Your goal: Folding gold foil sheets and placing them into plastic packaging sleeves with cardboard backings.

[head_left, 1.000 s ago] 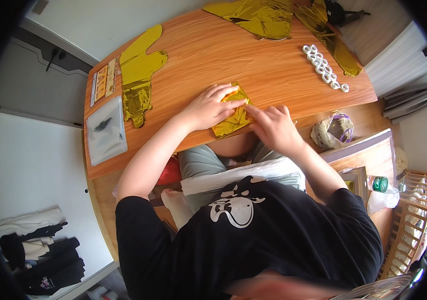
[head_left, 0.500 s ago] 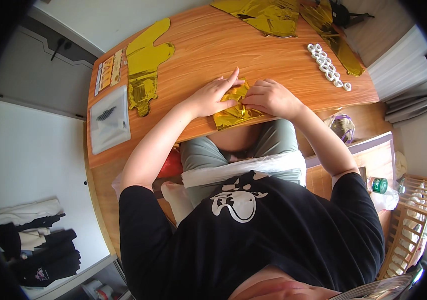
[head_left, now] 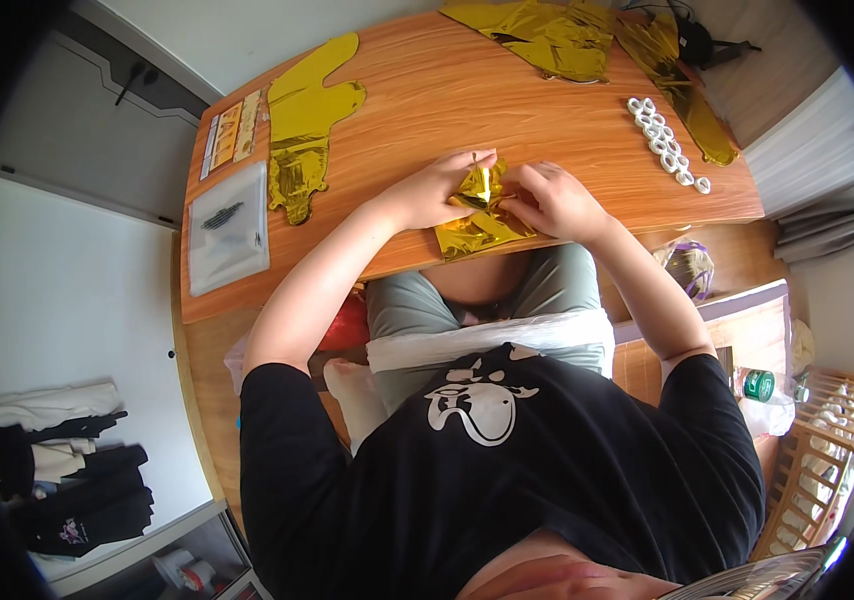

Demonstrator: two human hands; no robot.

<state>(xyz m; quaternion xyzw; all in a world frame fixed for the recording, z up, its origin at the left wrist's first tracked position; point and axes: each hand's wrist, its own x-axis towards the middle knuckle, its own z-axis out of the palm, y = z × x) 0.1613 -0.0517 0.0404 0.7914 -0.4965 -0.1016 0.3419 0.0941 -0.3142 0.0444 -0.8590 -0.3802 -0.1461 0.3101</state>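
A crinkled piece of shiny gold foil (head_left: 482, 236), looking like a flat foil balloon, lies folded at the table's near edge. My left hand (head_left: 434, 190) grips its left side, the thumb low on it and the fingers over its far part. From the right, my right hand (head_left: 554, 200) pinches the foil with bent fingers. Between the hands the foil stands up in a bright crease. Which part the right fingertips hold is partly hidden.
A flat gold foil balloon (head_left: 299, 120) lies left on the wooden table (head_left: 407, 100), beside a clear plastic bag (head_left: 230, 235) and a printed card (head_left: 232, 135). More gold foil (head_left: 547, 40) sits at the far edge. Several white rings (head_left: 659, 135) form rows at right.
The foil between my hands has been raised into a crease. My left fingers have bent down onto it, and my right hand has shifted slightly to the right.
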